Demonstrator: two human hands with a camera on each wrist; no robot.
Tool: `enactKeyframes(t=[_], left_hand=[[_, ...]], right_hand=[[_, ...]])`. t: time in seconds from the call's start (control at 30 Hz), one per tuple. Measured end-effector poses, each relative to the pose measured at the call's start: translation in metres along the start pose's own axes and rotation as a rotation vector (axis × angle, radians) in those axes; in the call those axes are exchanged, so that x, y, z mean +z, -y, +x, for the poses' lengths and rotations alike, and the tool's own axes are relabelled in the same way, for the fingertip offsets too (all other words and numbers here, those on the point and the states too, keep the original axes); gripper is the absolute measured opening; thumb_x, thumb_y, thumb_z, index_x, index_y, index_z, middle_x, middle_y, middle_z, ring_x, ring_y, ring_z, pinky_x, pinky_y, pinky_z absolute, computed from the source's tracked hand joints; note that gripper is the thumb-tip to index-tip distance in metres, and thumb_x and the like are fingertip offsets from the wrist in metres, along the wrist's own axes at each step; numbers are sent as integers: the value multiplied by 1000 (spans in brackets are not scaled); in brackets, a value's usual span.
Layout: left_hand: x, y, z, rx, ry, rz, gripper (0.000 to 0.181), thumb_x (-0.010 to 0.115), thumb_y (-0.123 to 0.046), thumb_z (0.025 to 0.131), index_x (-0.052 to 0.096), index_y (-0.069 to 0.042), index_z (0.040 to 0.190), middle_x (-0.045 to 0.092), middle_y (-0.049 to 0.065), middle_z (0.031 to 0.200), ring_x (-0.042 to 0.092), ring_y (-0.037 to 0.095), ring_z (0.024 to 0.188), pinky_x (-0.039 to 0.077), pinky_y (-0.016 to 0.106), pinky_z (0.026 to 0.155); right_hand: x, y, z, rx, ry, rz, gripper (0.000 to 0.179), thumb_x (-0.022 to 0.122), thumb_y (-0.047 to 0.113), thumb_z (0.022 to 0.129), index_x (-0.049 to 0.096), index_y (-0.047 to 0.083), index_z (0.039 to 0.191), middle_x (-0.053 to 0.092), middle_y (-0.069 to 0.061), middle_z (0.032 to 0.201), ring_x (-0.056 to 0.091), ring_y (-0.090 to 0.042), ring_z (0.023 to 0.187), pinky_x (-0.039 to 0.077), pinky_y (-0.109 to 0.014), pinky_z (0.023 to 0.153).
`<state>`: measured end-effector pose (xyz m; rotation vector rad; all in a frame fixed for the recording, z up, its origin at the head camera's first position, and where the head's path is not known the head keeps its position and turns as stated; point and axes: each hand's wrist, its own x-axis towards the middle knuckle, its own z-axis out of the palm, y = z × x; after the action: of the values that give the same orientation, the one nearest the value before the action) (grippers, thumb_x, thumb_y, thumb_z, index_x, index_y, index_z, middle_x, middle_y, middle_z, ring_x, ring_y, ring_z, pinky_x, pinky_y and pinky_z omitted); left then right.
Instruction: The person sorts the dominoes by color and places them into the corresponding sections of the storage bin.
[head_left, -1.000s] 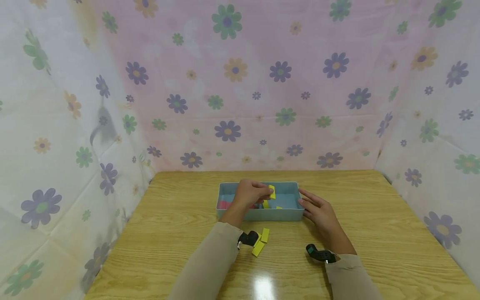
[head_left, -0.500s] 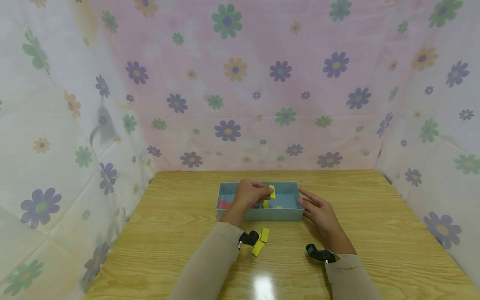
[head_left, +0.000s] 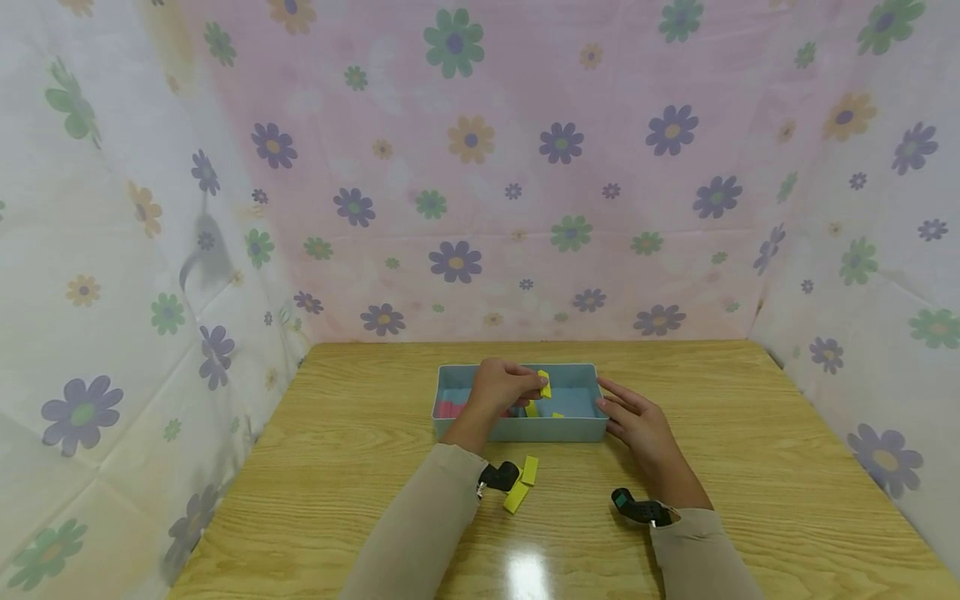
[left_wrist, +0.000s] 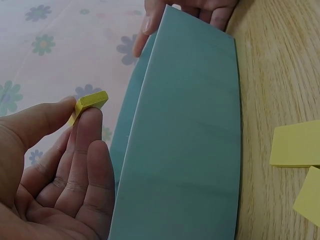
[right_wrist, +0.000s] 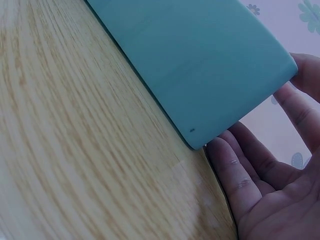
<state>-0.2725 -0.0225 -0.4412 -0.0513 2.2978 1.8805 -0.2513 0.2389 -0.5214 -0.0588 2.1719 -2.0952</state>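
My left hand (head_left: 497, 390) is over a light blue open box (head_left: 525, 430), pinching a small yellow block (left_wrist: 92, 101) between thumb and fingertips. In the left wrist view the block juts out above the box's rim. My right hand (head_left: 645, 429) rests its extended fingertips against the box's right end, as the right wrist view also shows. Inside the box are pink blocks (head_left: 448, 409) on the left and a yellow block (head_left: 532, 409) near the middle. Part of the interior is hidden behind my left hand.
Several yellow blocks (head_left: 516, 497) lie on the wooden table (head_left: 360, 500) in front of the box, partly covered by the black wrist camera (head_left: 498, 477) on my left arm. A flowered cloth (head_left: 472, 217) stands behind and at both sides.
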Motion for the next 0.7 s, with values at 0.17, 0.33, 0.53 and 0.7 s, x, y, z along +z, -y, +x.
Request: enactKeyframes(t=[0.17, 0.33, 0.53, 0.7], left_hand=[[1, 0, 1, -6, -6, -3, 15, 86, -27, 87, 82, -15, 96, 80, 2, 83, 78, 22, 85, 64, 43, 84], [2, 0, 2, -24, -8, 8, 15, 86, -29, 87, 82, -17, 95, 80, 1, 82, 77, 32, 96, 62, 47, 86], [2, -1, 2, -23, -4, 6, 15, 85, -28, 88, 82, -16, 96, 80, 2, 82, 77, 34, 98, 62, 49, 88], [3, 0, 2, -23, -4, 21, 15, 85, -30, 88, 82, -16, 96, 80, 2, 82, 77, 33, 97, 62, 49, 87]], right_hand=[[0, 1, 0, 4, 2, 10, 65, 66, 42, 101, 42, 26, 160, 36, -18, 163, 45, -35, 146, 56, -27, 100], [0, 1, 0, 6, -1, 10, 65, 66, 41, 102, 42, 26, 160, 37, -17, 163, 44, -35, 146, 56, -28, 100], [0, 1, 0, -1, 0, 3, 66, 68, 44, 100, 44, 26, 159, 37, -17, 163, 44, -35, 146, 56, -26, 99], [-1, -1, 1, -1, -2, -1, 66, 68, 46, 99, 45, 27, 158, 37, -17, 163, 45, -34, 145, 56, -25, 98]])
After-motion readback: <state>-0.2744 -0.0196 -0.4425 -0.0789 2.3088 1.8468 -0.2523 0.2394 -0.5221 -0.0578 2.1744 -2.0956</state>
